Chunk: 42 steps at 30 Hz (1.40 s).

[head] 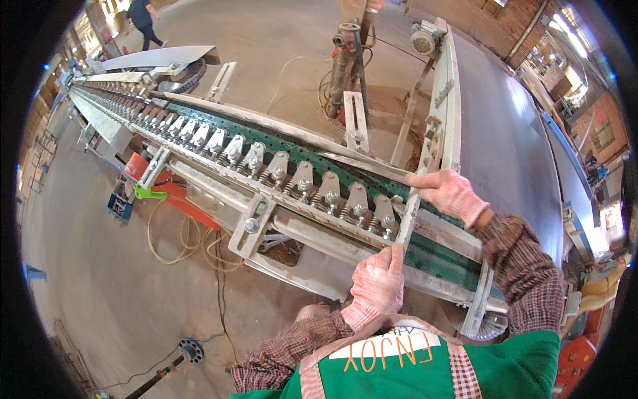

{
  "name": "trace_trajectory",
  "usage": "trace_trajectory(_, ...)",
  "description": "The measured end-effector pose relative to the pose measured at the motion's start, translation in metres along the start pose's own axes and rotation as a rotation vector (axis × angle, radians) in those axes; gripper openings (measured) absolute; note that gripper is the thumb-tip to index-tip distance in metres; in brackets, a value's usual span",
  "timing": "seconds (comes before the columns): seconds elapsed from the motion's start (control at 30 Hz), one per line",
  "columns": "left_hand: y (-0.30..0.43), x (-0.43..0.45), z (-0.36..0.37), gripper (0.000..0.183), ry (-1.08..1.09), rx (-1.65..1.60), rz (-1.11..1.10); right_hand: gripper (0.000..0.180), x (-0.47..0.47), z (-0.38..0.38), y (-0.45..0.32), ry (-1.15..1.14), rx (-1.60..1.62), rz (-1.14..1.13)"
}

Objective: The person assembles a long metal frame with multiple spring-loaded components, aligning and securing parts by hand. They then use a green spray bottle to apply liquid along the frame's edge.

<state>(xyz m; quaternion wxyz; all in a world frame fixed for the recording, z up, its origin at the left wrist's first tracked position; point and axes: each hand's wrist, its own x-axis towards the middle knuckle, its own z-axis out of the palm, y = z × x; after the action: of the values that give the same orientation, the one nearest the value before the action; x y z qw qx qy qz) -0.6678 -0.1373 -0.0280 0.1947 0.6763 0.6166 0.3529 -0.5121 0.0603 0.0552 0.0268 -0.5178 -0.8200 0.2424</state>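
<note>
Both my hands wear pinkish-white knit gloves. My left hand (378, 285) has its fingers closed at the near end of a pale metal bar (408, 218), which lies crosswise over the end of a machine frame. At the bar's far end, my right hand (449, 193) is closed where the bar meets the long metal rail (299, 138). Left of the bar runs a row of metal brackets (330, 188) with bolts and springs. Beside them lies a green perforated belt (398, 187), which shows again right of the bar. My fingertips' undersides are hidden.
A slotted plate with a bolt (251, 225) sticks out on the near side. An orange beam (192, 207), a bright green tool (149, 193), a blue bin (120, 202) and loose hoses lie at left. A broad dark belt (498, 144) stands at right. A person (142, 22) walks far off.
</note>
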Motion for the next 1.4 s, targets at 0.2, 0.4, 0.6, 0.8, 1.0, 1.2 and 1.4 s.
trace_trajectory(0.2, -0.004, -0.008, -0.007, 0.059, -0.084, 0.079, -0.083, 0.041, 0.035, -0.01, -0.038, -0.085, -0.097, -0.039)
trace_trajectory(0.4, -0.004, -0.005, 0.007, 0.065, -0.062, 0.151, -0.009, 0.04, 0.054, 0.001, -0.059, -0.12, -0.107, 0.057)
trace_trajectory(0.6, -0.019, -0.018, 0.004, 0.068, 0.026, 0.189, 0.001, 0.035, 0.053, 0.01, -0.036, -0.049, -0.106, -0.198)
trace_trajectory(0.8, 0.003, -0.003, 0.002, 0.055, -0.03, 0.091, -0.002, 0.036, 0.048, 0.008, -0.044, -0.095, -0.009, 0.052)
trace_trajectory(1.0, -0.003, -0.013, 0.008, 0.062, 0.056, 0.065, 0.038, 0.04, 0.045, -0.003, -0.018, -0.087, -0.055, -0.173)
trace_trajectory(1.2, -0.002, -0.01, -0.006, 0.058, -0.029, 0.09, -0.007, 0.031, 0.075, 0.037, -0.054, 0.096, -0.201, -0.316)
trace_trajectory(1.4, 0.0, -0.009, -0.002, 0.049, 0.004, 0.169, -0.032, 0.033, 0.151, 0.069, -0.094, 0.056, -0.132, -0.338)
